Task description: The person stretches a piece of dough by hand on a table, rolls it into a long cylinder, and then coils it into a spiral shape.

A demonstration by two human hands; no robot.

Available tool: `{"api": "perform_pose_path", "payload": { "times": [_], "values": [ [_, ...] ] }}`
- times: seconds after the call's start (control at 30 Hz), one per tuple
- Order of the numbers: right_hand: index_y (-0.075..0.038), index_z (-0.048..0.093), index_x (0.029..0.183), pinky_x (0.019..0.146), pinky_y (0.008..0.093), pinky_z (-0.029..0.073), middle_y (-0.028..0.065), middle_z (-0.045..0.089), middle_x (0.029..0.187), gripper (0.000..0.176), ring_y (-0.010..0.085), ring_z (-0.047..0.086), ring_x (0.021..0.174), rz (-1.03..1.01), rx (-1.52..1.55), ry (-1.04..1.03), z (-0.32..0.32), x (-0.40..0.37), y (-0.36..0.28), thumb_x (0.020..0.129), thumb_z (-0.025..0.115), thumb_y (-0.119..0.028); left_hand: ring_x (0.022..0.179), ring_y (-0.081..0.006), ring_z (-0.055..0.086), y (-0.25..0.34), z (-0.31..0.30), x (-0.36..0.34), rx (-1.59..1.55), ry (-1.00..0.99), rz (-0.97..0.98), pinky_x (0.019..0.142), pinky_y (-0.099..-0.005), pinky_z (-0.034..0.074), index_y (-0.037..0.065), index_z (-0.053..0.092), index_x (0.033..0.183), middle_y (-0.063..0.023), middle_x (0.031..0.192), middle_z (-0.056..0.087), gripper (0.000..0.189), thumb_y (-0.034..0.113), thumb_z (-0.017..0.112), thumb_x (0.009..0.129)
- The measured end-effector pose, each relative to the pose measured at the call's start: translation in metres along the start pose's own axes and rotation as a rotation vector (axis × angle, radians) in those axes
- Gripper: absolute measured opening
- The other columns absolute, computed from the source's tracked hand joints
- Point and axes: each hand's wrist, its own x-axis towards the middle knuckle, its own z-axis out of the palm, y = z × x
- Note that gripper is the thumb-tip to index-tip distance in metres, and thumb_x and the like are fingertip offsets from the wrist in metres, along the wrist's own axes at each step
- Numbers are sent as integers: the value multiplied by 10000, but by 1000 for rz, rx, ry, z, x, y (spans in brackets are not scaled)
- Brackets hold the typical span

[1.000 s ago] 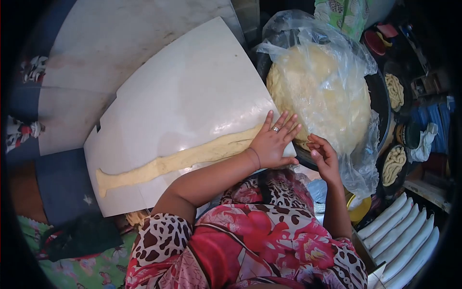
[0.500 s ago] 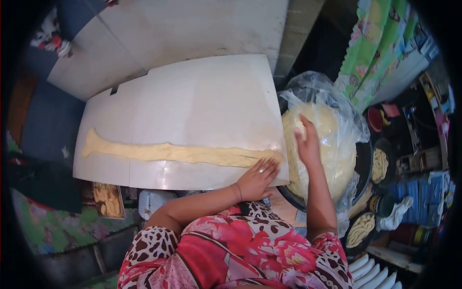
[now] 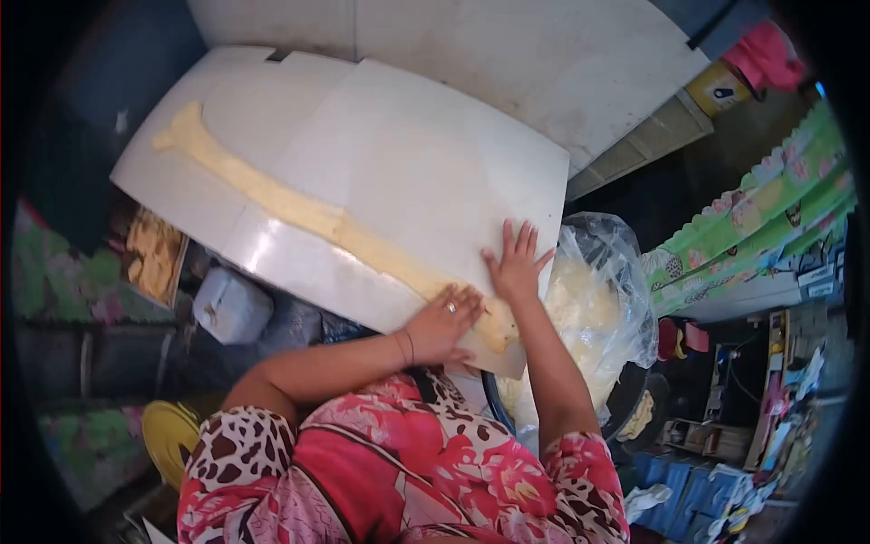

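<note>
A long, flat strip of pale dough (image 3: 290, 201) runs diagonally over the white board (image 3: 390, 163), from the upper left to the lower right corner. My left hand (image 3: 444, 322), with a ring on one finger, lies with fingers spread at the strip's near edge. My right hand (image 3: 519, 263) is spread open over the board's right side, just above the dough's right end, with nothing in it. Right of the board, a large mass of dough (image 3: 580, 308) sits under clear plastic (image 3: 621, 263) in a dark basin, partly hidden by my right forearm.
A box of yellowish pieces (image 3: 154, 254) and a whitish plastic container (image 3: 232, 306) are below the board's left side. A yellow round object (image 3: 170, 440) lies at lower left. A green curtain (image 3: 752, 222) hangs at right, above a dark pan of dough strips (image 3: 642, 415).
The view has turned, so the board now slants. My right hand has moved from over the dough in the basin to the board's right side. My left hand remains by the strip's right part.
</note>
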Motion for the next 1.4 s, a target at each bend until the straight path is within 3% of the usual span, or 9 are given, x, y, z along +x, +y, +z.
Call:
{"api": "perform_pose_path", "payload": {
  "times": [0.13, 0.2, 0.23, 0.4, 0.47, 0.67, 0.8, 0.93, 1.4],
  "values": [
    [-196, 291, 1487, 1067, 693, -36, 153, 240, 1545, 646, 326, 163, 1447, -162, -105, 146, -19, 14, -14, 945, 397, -531, 1384, -308, 307, -9, 9, -1, -89, 82, 56, 1157, -479, 172, 1, 396, 1392, -174, 1443, 390, 801, 536, 575, 825],
    [-181, 289, 1486, 1067, 694, -33, 199, 222, 1539, 636, 358, 144, 1443, -327, 217, -230, -28, -12, -31, 951, 408, -503, 1365, -297, 332, -15, 11, 1, -96, 164, 30, 1154, -475, 181, 11, 415, 1381, -168, 1405, 429, 780, 522, 585, 817],
    [-166, 304, 1474, 1063, 701, -24, 175, 250, 1532, 620, 366, 167, 1434, -273, 190, 138, -17, -8, -31, 952, 424, -479, 1356, -295, 346, -16, 10, 0, -38, 143, 39, 1151, -472, 190, 17, 422, 1379, -164, 1397, 439, 757, 520, 567, 834],
    [-167, 333, 1462, 1064, 694, -36, 164, 284, 1516, 626, 323, 219, 1425, -250, -63, 254, -16, 30, -35, 935, 456, -481, 1305, -292, 406, -17, 11, -2, -25, 134, 91, 1130, -465, 244, 36, 457, 1350, -152, 1343, 482, 664, 463, 567, 853],
    [-177, 334, 1463, 1051, 716, -20, 169, 245, 1535, 593, 368, 190, 1424, -352, 227, -70, -11, 2, -53, 956, 422, -471, 1296, -294, 414, -27, 9, -2, -43, 163, 81, 1127, -466, 251, 45, 458, 1352, -146, 1345, 482, 646, 435, 581, 852],
    [-165, 359, 1450, 1054, 702, -27, 146, 277, 1523, 623, 329, 214, 1426, -284, -27, 274, -7, 39, -60, 928, 464, -487, 1314, -275, 400, -27, 13, -9, -121, 147, 140, 1137, -448, 237, 38, 474, 1338, -146, 1354, 476, 670, 403, 648, 804],
    [-150, 311, 1468, 1055, 707, 5, 192, 259, 1521, 629, 373, 199, 1418, -335, 223, -136, -17, 30, -79, 945, 442, -473, 1339, -304, 374, -37, 1, -34, -79, 243, -1, 1136, -457, 231, 23, 474, 1333, -158, 1397, 442, 676, 412, 641, 807],
    [-163, 330, 1465, 1062, 695, 5, 203, 244, 1521, 617, 369, 216, 1413, -212, 166, 164, -6, 50, -85, 944, 447, -472, 1378, -321, 311, -60, -11, -49, -9, 326, -182, 1134, -480, 218, 23, 484, 1326, -172, 1443, 390, 700, 505, 584, 829],
    [-115, 303, 1470, 1051, 718, 13, 205, 183, 1545, 683, 371, 183, 1425, -170, 284, 97, 3, 65, -136, 920, 481, -478, 1374, -296, 331, -65, -3, -67, -6, 221, -230, 1143, -483, 203, 72, 433, 1387, -139, 1433, 415, 664, 478, 545, 874]
  ]
}}
